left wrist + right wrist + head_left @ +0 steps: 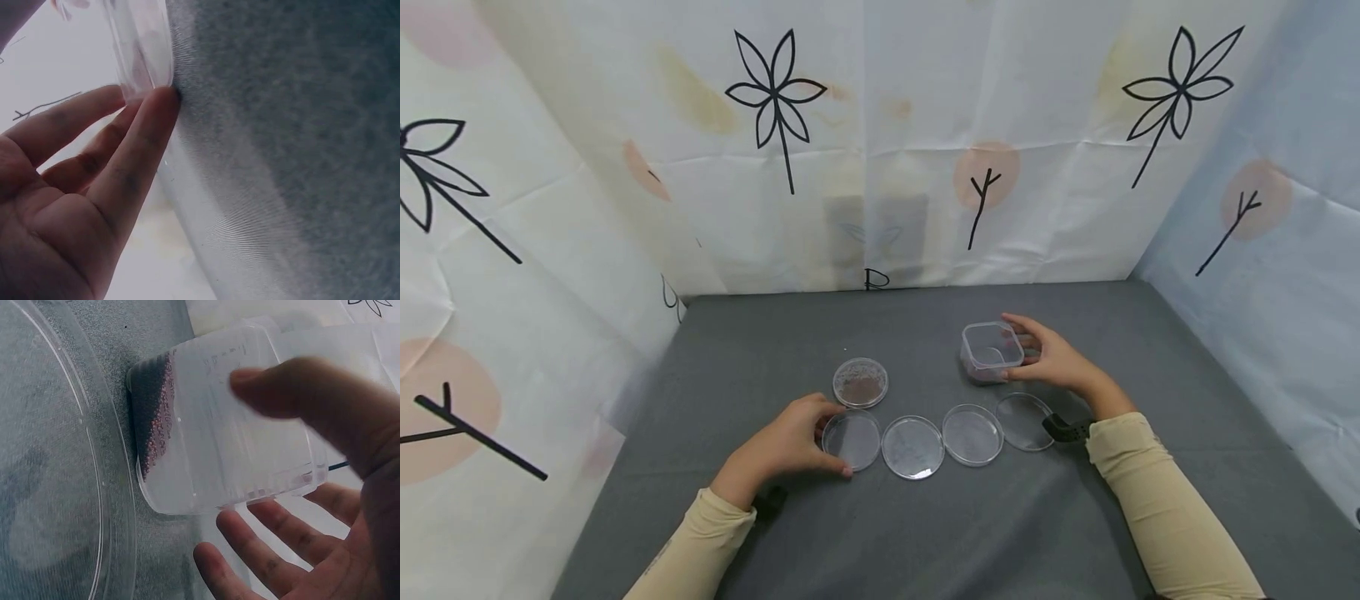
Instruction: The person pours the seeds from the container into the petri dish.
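My left hand [790,442] holds the edge of a clear petri dish [852,440], thumb at the near side and fingers at the far side. In the left wrist view, fingertips [159,103] meet the dish's clear rim [150,50]. My right hand [1056,362] grips the right side of a square clear plastic container [992,346], its thumb in front and fingers behind. Small reddish-brown beads [159,419] lie banked in the container's bottom, as the right wrist view shows. Behind the left dish sits another petri dish [861,383] with brownish contents.
Three more clear petri dishes, a left one [913,447], a middle one [973,435] and a right one [1024,422], continue the row. The right wrist hangs over the last. Grey cloth [925,533] covers the table; printed curtains [880,167] enclose its back and sides.
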The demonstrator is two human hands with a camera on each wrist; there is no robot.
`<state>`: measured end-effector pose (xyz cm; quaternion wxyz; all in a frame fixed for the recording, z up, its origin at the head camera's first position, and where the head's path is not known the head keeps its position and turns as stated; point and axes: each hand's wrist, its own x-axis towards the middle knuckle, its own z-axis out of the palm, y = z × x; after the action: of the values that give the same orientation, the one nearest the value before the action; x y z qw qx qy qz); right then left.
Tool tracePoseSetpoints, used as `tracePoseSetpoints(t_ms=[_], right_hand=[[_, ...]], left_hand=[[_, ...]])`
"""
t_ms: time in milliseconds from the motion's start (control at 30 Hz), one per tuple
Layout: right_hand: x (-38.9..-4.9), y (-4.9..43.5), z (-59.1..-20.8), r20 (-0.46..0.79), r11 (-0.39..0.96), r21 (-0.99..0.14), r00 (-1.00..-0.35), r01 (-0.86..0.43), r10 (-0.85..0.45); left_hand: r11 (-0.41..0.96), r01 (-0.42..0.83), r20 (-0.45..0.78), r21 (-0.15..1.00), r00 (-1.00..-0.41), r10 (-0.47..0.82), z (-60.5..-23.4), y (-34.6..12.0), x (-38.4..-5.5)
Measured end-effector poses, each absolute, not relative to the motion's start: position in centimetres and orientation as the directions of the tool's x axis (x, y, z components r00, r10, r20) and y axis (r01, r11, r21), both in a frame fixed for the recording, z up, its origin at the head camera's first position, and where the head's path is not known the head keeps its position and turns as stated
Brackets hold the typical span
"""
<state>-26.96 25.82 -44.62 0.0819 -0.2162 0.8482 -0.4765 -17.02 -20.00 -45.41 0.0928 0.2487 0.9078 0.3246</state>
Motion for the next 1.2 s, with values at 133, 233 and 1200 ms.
tracePoseSetpoints(t_ms=[133,233,1200], right_hand=[[-27.1,25.7,-44.9,0.055,0.444,-0.852,-0.892,-0.276,-0.449],[-27.1,25.5,-45.3,0.054,0.425,-0.865,-0.892,-0.266,-0.448],[-20.9,12.2,-42.3,0.429,0.595,-0.402,-0.717,-0.696,-0.549]], left_hand=[[0.682,0.385,-0.038,0.622,-0.855,0.518,-45.1,-19.8,-16.9],[0.686,0.376,-0.053,0.622,-0.855,0.516,-45.0,-19.8,-16.8],[0.694,0.365,-0.062,0.621,-0.859,0.508,-45.0,-19.8,-17.1]])
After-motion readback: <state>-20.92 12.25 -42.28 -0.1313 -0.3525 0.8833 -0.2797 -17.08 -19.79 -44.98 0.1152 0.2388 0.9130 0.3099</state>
